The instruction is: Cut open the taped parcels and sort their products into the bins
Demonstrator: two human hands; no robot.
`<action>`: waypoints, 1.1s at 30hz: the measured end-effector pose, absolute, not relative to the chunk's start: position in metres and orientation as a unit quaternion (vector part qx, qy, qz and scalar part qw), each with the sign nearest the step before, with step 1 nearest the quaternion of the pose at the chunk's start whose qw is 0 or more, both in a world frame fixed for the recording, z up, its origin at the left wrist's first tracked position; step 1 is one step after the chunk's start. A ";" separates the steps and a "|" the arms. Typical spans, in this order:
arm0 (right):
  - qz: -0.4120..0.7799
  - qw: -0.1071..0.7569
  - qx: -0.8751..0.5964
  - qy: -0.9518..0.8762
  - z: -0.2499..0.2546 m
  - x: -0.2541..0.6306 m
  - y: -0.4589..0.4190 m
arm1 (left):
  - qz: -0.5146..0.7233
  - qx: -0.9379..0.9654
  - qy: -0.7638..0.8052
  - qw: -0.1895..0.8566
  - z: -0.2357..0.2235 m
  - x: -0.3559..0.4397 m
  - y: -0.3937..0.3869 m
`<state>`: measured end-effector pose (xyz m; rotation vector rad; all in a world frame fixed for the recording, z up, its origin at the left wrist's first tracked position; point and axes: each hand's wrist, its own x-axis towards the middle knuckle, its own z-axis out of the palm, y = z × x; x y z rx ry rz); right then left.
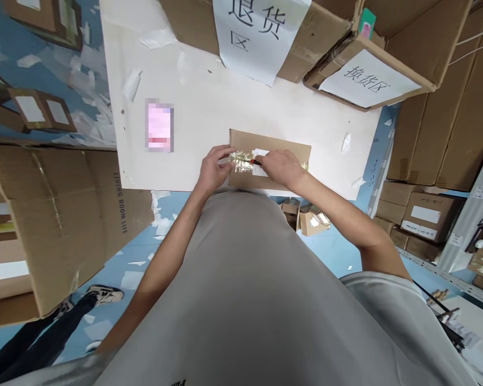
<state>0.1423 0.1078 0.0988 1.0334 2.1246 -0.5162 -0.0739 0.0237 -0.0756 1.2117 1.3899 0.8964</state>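
A flat cardboard box [282, 143] lies at the near edge of the white table [201, 96], with shiny clear tape across its middle and a white label [260, 170] on top. My left hand [216, 169] grips the box's left end, fingers and thumb curled at the tape. Above the label, my right hand [284, 167] is closed around a small red and black cutter [256, 162], its tip pointing left along the tape. Most of the cutter is hidden in my fingers.
Two large open cartons with handwritten paper signs [261, 37] [368, 80] stand at the table's far side. A blurred pink item [159, 126] lies left. A big carton [76, 214] stands at left, near another person's legs [44, 338]. Stacked boxes [430, 123] line the right.
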 end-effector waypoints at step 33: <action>-0.194 0.321 0.365 0.852 0.097 0.115 0.106 | 0.380 0.482 0.583 0.533 -0.072 -0.074 0.025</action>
